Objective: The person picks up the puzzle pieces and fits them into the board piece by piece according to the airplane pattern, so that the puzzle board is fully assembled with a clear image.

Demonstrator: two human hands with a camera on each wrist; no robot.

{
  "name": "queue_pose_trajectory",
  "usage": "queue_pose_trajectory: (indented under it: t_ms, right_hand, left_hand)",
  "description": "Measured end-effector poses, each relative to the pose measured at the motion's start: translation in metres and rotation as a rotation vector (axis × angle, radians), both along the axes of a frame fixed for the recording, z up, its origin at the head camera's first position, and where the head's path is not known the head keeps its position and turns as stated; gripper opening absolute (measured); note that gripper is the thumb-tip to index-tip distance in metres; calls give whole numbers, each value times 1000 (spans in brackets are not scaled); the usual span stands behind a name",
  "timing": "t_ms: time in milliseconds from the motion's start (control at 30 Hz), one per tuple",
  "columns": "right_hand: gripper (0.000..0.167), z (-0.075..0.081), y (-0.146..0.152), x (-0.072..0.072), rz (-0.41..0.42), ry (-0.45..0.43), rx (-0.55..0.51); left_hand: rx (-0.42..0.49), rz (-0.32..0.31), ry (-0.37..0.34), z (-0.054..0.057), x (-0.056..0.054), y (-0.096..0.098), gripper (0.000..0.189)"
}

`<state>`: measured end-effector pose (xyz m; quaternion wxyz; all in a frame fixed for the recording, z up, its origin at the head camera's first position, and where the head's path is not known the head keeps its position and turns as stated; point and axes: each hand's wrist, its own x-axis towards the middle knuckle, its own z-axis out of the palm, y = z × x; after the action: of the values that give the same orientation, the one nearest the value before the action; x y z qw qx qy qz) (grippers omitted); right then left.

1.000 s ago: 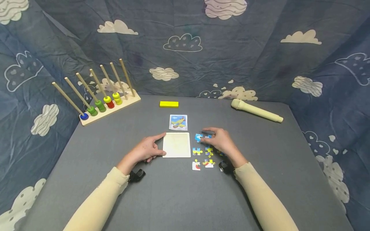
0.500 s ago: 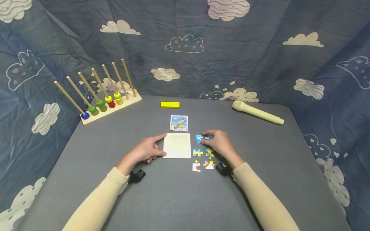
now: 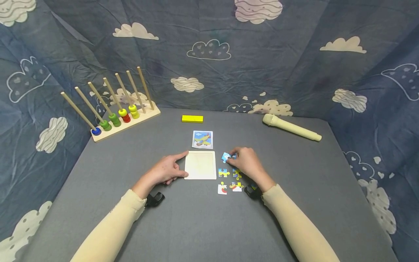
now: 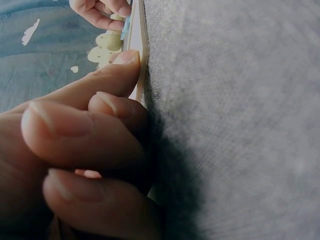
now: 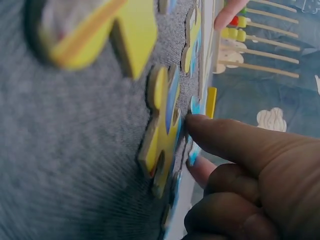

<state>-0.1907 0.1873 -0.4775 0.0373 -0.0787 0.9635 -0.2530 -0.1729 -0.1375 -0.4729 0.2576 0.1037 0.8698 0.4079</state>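
My right hand pinches a blue puzzle piece between thumb and fingertips, to the right of the pale square puzzle tray. The piece looks slightly turned. Another blue piece shows partly behind the fingers. Along the tray's left edge lies my left hand, index finger at the far corner and thumb at the near corner. Its other fingers curl beneath, as the left wrist view shows. Below the right hand, several pieces lie in rows, among them a yellow-and-blue piece and a red-and-white piece.
Beyond the tray lies an airplane picture card, with a yellow block behind it. A wooden peg stand with coloured rings is at the back left. At the back right lies a cream toy microphone.
My right hand's thumb and fingers have closed on the left blue piece, which has turned a little. My left hand stays at the tray's edge.
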Motion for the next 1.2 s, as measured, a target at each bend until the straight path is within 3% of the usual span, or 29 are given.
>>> queue_pose_trajectory:
  t_ms: [133, 367, 700, 967, 1200]
  right_hand:
    - [28, 0, -1, 0, -59, -84, -99]
    - [20, -2, -1, -4, -102, -148, -203]
    - [21, 0, 2, -7, -135, -437, -490]
    - [24, 26, 0, -13, -26, -523, -523]
    - [24, 41, -27, -29, 77, -589, -502]
  left_hand:
    - [6, 4, -1, 0, 1, -2, 91]
    - [12, -8, 13, 0, 2, -6, 91]
    - [-1, 3, 5, 0, 3, -7, 90]
    - [3, 7, 2, 0, 1, -5, 91]
    - [20, -11, 20, -2, -1, -2, 93]
